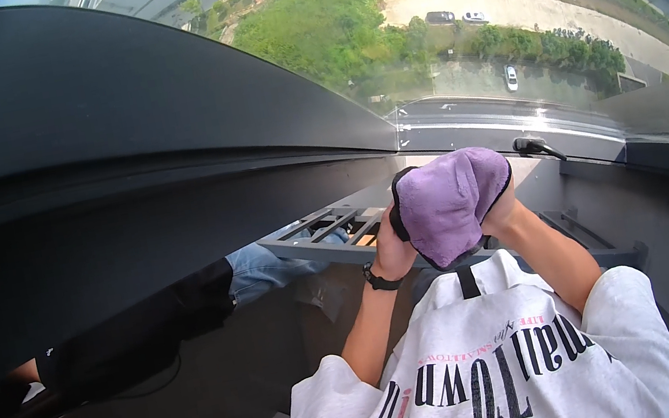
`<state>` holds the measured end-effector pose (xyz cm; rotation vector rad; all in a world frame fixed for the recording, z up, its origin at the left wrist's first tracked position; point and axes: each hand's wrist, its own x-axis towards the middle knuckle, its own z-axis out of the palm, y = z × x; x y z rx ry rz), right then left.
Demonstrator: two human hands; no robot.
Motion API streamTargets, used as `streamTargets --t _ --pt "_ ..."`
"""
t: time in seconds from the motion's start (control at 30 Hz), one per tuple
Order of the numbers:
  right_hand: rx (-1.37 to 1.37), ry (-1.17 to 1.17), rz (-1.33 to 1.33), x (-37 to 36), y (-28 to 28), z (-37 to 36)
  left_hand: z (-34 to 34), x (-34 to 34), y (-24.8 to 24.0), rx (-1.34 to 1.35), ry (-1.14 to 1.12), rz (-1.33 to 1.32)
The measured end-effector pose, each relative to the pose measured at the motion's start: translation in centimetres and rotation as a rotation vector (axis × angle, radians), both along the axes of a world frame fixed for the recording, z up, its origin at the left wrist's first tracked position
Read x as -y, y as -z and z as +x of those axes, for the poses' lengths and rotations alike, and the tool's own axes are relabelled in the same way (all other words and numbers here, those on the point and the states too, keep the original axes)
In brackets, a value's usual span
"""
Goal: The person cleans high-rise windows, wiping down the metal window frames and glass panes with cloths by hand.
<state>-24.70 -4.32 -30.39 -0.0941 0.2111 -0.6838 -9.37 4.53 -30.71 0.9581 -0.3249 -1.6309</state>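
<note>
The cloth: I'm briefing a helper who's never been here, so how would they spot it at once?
From the white printed shirt at the bottom, go straight up to the left hand and right hand. The cloth is held between them. Its fuzzy purple face and black edging set it apart from the grey slatted frame to its left.

Right of centre, the left hand (393, 252) and right hand (505, 212) hold a black-edged purple cloth (452, 204); a black wristwatch (380, 280) sits below the left hand; a black window handle (535, 147) lies right of the cloth; another person's blue jeans (263, 269) show left of centre.
</note>
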Motion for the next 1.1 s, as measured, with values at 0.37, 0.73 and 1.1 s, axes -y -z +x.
streamTargets --t 0.37,0.73,1.1 --pt "-0.715 0.006 -1.083 0.0 -0.7 -3.0 0.0 1.0 -4.9 0.372 -0.02 -0.247" --pt "-0.655 -0.403 -0.715 -1.3 4.0 -4.6 -3.9 0.5 -4.0 1.081 0.061 -0.331" --pt "-0.241 -0.413 0.107 -6.5 10.8 -2.7 -6.3 -1.2 -1.5 0.917 0.265 -0.057"
